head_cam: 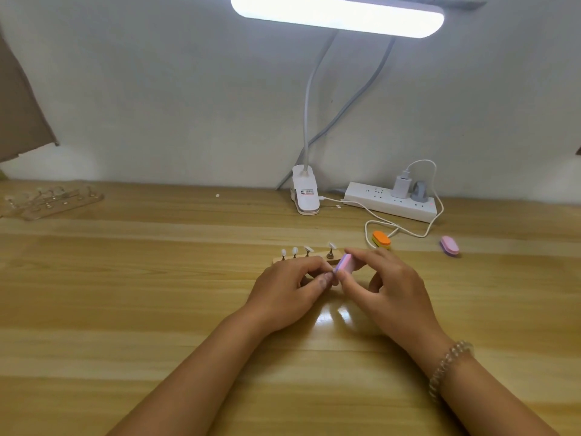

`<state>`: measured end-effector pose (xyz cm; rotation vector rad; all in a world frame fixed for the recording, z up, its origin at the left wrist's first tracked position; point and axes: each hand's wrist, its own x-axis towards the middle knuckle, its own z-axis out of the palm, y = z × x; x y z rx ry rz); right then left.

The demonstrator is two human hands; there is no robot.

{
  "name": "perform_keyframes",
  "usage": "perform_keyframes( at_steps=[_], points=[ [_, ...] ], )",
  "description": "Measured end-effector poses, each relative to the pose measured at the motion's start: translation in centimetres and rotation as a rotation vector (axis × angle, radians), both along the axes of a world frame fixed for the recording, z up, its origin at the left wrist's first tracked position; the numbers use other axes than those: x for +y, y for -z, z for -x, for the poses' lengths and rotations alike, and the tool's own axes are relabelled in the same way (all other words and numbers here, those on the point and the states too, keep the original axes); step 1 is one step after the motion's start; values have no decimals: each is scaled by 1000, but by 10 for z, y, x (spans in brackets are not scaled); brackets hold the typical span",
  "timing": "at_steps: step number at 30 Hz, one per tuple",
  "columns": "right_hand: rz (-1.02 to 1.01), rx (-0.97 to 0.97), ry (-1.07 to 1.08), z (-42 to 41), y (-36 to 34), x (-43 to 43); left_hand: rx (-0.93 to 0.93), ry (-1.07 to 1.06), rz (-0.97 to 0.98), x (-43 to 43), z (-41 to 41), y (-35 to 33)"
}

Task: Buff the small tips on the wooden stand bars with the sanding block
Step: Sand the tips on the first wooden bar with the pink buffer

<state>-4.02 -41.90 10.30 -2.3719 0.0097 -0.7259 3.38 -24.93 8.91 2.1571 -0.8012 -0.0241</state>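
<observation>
Where the two hands meet: just in front of the wooden stand bar, near the middle of the table.
Right hand: fingers bent, thumb below and fingertips above pinching the sanding block, with the forefinger lying along its far edge.
Sanding block: pink and lilac, held tilted off the table, its near end lowest, between the two hands.
Left hand: fingers curled in, thumb and forefinger closed on a small pale piece touching the block's near end; it is too small to name.
Small tips: four white ones upright on pegs along the bar, just behind the left knuckles.
Bracelet: clear beads on the right wrist.
Spare blocks: an orange block and a pink block lie to the right, apart from each other.
Back edge: clip lamp and power strip.
</observation>
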Motion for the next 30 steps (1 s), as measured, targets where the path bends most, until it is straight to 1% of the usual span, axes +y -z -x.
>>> perform_keyframes(
  at_steps=[1,3,4,5,7,8,9,11,13,15,17,18,20,21,24,25,26,28,30],
  points=[
    [27,-2,2,1,1,0,3,5,4,0,0,0],
    [112,-9,-85,6,2,6,8,11,15,1,0,1],
    [122,-3,-125,8,2,7,6,8,21,1,-1,2],
    [98,8,-126,7,1,7,5,5,24,1,-1,2],
    [13,18,-41,2,0,2,12,6,29,0,-1,1],
    [8,17,-1,0,0,-1,12,8,28,0,0,1],
    [38,10,8,1,1,-1,9,10,26,0,0,1],
    [126,-12,-62,6,3,5,9,9,31,1,0,1],
    [143,0,-114,9,2,8,9,-3,39,1,-2,1],
    [72,5,-37,3,0,4,9,-5,44,0,-2,1],
    [58,-2,35,1,1,0,14,2,49,0,-1,1],
    [88,-6,19,2,2,1,16,3,49,0,-1,1],
    [154,-3,-79,8,3,6,22,-3,48,0,-1,2],
    [154,11,-101,9,2,8,22,-7,49,1,-2,1],
    [75,11,4,3,1,2,13,0,52,0,-1,-1],
    [80,5,28,2,1,1,13,3,54,0,0,-1],
    [106,6,17,3,2,2,17,4,55,0,0,-1],
    [149,19,-70,7,3,6,23,-3,53,1,-1,-1],
    [101,34,-100,6,2,5,26,-10,56,0,-2,0]
  ],
)
